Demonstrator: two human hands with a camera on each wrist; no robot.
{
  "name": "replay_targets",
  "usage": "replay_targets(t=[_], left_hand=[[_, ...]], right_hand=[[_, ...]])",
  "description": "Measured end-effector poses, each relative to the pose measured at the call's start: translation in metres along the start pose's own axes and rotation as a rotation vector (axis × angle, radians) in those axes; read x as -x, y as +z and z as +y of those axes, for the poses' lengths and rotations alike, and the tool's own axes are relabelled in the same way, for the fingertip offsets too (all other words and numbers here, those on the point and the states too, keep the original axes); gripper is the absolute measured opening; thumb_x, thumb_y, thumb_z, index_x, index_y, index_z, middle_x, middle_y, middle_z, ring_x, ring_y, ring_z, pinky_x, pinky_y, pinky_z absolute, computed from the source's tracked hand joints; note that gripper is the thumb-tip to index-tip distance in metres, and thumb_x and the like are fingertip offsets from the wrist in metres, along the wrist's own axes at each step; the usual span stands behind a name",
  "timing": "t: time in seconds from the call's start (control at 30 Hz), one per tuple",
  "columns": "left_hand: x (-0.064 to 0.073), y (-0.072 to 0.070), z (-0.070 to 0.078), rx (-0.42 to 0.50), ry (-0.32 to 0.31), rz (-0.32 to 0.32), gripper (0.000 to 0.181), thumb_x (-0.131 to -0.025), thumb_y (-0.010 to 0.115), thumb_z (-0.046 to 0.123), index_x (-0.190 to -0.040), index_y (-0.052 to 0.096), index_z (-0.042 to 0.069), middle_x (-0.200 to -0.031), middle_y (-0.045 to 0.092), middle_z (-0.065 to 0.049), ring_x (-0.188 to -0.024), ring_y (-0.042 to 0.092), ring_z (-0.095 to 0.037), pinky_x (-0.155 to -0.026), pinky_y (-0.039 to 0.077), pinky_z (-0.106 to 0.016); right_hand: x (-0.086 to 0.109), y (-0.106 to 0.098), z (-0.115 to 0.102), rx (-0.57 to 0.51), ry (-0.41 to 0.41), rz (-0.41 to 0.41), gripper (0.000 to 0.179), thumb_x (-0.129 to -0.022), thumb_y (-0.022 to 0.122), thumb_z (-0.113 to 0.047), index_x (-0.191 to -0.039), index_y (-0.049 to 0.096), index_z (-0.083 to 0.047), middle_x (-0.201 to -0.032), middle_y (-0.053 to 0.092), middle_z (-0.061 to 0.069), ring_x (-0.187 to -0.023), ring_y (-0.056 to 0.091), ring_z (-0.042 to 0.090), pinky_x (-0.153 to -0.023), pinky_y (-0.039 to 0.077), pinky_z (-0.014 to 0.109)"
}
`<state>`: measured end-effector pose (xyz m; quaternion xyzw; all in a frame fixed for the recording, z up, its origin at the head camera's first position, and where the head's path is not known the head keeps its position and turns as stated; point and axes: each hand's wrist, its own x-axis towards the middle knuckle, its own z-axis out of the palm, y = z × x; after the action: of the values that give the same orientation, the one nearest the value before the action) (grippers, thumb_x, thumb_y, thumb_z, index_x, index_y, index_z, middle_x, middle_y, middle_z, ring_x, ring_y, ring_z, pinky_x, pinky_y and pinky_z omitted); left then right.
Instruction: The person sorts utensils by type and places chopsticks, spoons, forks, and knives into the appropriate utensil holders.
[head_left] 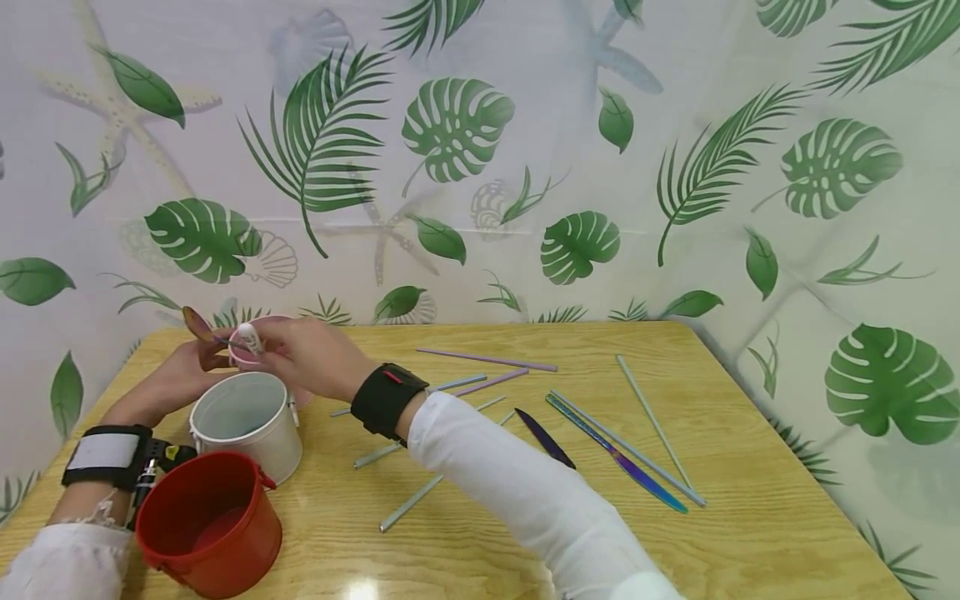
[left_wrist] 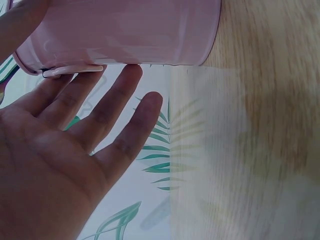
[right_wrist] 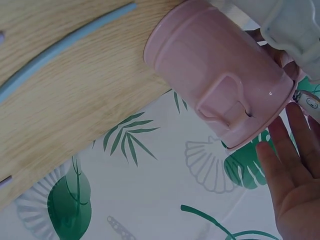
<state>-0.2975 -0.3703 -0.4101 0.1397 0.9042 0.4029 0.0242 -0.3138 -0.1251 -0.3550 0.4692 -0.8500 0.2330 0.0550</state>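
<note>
A pink bucket (right_wrist: 220, 75) stands at the table's far left, and both hands are at its rim. My left hand (head_left: 180, 375) lies along its left side, fingers mostly straight, with fingertips touching or close to the wall. My right hand (head_left: 318, 354) reaches over the bucket and pinches a small white piece with dark print (head_left: 250, 337). A coloured spoon (head_left: 197, 323) lies above the rim with its bowl to the left, its thin handle running toward that white piece; whether they are one item I cannot tell. A white bucket (head_left: 266, 433) stands just nearer.
A red bucket (head_left: 232, 550) stands nearest me at the left. Several thin straw-like metal rods (head_left: 652, 421) are scattered across the table's middle and right. A rainbow knife (head_left: 615, 454) and a dark purple knife (head_left: 543, 435) lie among them. Behind hangs a leaf-patterned cloth (head_left: 480, 167).
</note>
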Motion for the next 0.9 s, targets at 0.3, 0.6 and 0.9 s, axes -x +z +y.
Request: replay_targets(t=[0.3,0.6,0.9], left_hand=[[-0.003,-0.001,-0.001,-0.006,-0.001,-0.001,0.079,-0.096,0.072,0.03,-0.158,0.032,-0.002,-0.152,0.042,-0.036,-0.128,0.049,-0.061,-0.098,0.046,-0.072],[-0.004,-0.001,-0.001,0.006,-0.004,-0.003,0.08,-0.097,0.071,0.029,-0.159,0.03,0.0,-0.152,0.042,-0.035,-0.126,0.051,-0.06,-0.097,0.049,-0.069],[-0.005,-0.002,-0.004,0.003,0.0,-0.007,0.075,-0.099,0.068,0.028,-0.158,0.033,0.0,-0.149,0.047,-0.035,-0.124,0.055,-0.058,-0.096,0.051,-0.066]], right_hand=[[0.003,-0.003,0.001,-0.024,0.092,0.017,0.038,-0.105,0.063,-0.024,-0.141,0.061,-0.015,-0.119,0.073,-0.004,-0.108,0.066,0.004,-0.09,0.048,0.011],[0.015,-0.009,0.014,-0.083,0.095,0.071,0.036,-0.104,0.064,-0.017,-0.14,0.062,-0.014,-0.121,0.073,-0.003,-0.112,0.065,0.007,-0.096,0.046,0.013],[0.027,-0.021,0.02,-0.09,0.067,0.184,0.028,-0.102,0.068,-0.018,-0.128,0.07,-0.008,-0.112,0.076,0.003,-0.108,0.069,0.014,-0.097,0.048,0.016]])
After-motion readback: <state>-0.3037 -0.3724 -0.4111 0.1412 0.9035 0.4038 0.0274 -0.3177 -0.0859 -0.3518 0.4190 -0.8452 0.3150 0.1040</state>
